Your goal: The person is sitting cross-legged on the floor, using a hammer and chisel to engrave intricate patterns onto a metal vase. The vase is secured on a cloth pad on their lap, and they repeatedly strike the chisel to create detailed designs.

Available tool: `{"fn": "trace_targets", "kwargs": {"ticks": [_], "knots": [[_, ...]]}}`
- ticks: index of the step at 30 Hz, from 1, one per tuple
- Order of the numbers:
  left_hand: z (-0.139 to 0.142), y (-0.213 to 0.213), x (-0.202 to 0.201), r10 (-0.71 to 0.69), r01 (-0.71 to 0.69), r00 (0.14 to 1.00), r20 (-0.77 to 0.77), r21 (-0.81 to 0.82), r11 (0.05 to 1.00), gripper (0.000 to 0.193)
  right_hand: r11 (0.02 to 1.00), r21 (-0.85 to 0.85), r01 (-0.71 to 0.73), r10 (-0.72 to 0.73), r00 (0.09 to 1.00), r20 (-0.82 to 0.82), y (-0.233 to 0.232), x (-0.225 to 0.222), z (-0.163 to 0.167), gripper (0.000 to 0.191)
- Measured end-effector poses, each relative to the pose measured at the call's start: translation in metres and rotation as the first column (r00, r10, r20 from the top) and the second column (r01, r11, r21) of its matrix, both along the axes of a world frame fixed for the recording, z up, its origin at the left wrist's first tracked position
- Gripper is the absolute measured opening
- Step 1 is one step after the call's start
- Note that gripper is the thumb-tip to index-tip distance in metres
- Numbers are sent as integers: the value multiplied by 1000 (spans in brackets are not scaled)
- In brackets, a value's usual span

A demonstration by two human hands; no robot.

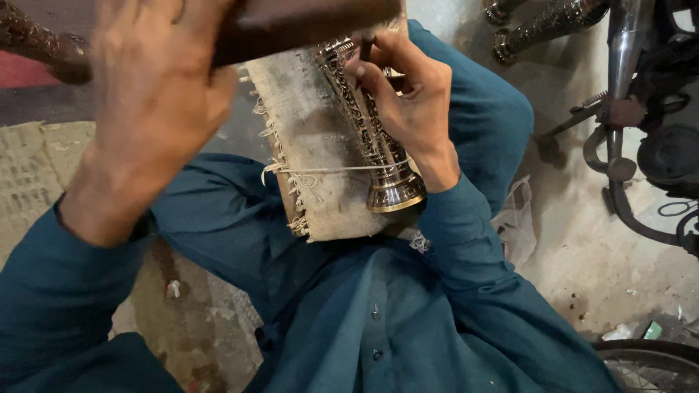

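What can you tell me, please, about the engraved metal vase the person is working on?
The metal vase is tall and slim, shiny silver-toned with dark engraved patterns along its body and a flared, golden-edged foot pointing toward the person. It lies tilted on a frayed burlap pad tied with string over the lap. The right hand rests on it, pinching a thin dark tool against its surface. Its upper end is hidden behind a dark wooden block that the left hand holds raised.

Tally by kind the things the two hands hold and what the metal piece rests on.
Wooden mallet, in the left hand: 1
Slim punch tool, pinched by the right hand: 1
Engraved metal vase-like piece: 1
Frayed burlap-wrapped pad under it: 1
Total: 4
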State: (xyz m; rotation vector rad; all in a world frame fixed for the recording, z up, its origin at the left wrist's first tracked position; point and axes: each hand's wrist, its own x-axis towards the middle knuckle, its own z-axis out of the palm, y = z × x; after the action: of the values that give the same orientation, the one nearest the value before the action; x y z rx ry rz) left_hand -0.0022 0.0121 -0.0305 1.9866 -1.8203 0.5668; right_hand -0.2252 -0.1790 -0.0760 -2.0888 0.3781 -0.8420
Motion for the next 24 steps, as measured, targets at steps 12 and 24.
{"fn": "trace_targets", "kwargs": {"ticks": [12,24], "knots": [[-2,0,2,-9,8,999,-32,-30,1000,60,998,-24,-58,59,998,7,-4,0,-5,29],[-7,-2,9,37,-37,999,3,10,999,58,993,-119,-16,13,1000,-26,-3,0,-1,22]]}}
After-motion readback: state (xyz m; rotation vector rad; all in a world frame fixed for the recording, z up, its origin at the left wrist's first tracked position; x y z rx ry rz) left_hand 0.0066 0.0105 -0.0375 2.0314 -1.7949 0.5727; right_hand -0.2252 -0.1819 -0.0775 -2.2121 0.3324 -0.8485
